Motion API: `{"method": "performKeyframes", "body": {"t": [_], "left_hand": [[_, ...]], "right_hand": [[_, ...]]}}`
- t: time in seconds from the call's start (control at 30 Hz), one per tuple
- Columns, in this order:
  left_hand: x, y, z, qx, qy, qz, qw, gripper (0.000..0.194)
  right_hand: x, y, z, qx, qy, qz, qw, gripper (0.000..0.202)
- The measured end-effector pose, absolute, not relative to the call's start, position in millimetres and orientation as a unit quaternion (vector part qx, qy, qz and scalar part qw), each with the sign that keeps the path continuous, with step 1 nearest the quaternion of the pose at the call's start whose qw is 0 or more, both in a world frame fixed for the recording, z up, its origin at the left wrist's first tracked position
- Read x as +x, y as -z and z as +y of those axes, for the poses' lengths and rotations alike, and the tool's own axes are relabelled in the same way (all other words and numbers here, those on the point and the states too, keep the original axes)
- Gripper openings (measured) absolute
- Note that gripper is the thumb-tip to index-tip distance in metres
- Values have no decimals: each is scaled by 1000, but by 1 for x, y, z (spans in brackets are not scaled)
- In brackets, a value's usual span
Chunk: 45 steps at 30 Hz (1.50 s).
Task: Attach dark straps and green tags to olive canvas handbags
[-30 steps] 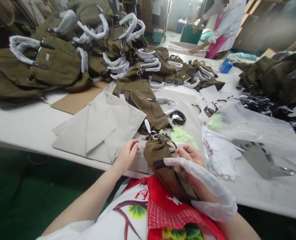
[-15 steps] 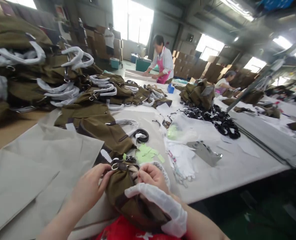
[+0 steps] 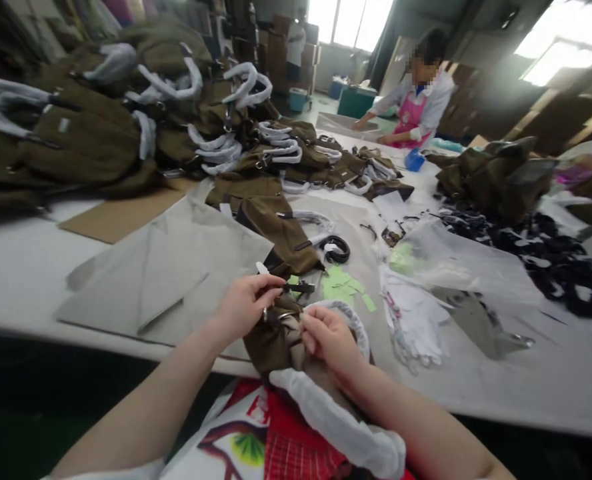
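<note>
An olive-brown handbag (image 3: 259, 347) rests tilted at the table's near edge, against my front. White wrapping covers its handles (image 3: 336, 423). My right hand (image 3: 333, 340) is closed in a pinch at the bag's open mouth, where beige lining shows. My left hand (image 3: 246, 307) is just beyond the bag's left end, its thumb and fingers closed on the end of a short black strap piece (image 3: 301, 288). A metal ring (image 3: 286, 316) on the bag sits below that strap piece. Light green paper slips (image 3: 343, 287) lie just beyond.
Olive bags with wrapped handles (image 3: 271, 150) are piled at the back left. Grey sheets (image 3: 176, 267) lie to the left. A coiled black strap (image 3: 336, 249), white gloves (image 3: 416, 320), a clear plastic bag (image 3: 466, 260) and black coils (image 3: 566, 267) spread rightward. A co-worker (image 3: 419, 100) stands across the table.
My left hand has gone from the bag's metal ring to the black strap piece behind it. The right hand keeps its pinch at the bag's mouth. The view has swung right to left.
</note>
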State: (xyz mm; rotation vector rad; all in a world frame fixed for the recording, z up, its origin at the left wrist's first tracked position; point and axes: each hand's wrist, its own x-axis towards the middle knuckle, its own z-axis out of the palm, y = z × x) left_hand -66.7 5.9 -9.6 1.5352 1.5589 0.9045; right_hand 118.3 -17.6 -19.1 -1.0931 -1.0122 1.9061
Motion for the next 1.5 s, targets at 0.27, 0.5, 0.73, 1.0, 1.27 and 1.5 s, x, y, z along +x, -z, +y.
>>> {"method": "performKeyframes", "body": {"t": [0.27, 0.5, 0.73, 1.0, 1.27, 1.5], "left_hand": [[-80, 12, -4, 610, -338, 605, 384, 34], [-82, 12, -6, 632, -313, 610, 361, 36], [-86, 15, -8, 596, -330, 605, 413, 36], [-85, 23, -4, 500, -385, 546, 552, 33], [-93, 27, -6, 693, -303, 597, 267, 26], [-87, 18, -9, 818, -353, 448, 79, 31]], "right_hand": [[106, 16, -5, -447, -763, -382, 268, 29], [98, 18, -1, -464, -766, -373, 243, 23], [91, 22, 3, -474, -772, -355, 229, 23], [87, 29, 8, -469, -776, -355, 229, 30], [83, 33, 13, -484, -771, -357, 210, 19], [86, 20, 2, -460, -496, -641, 363, 36]]}}
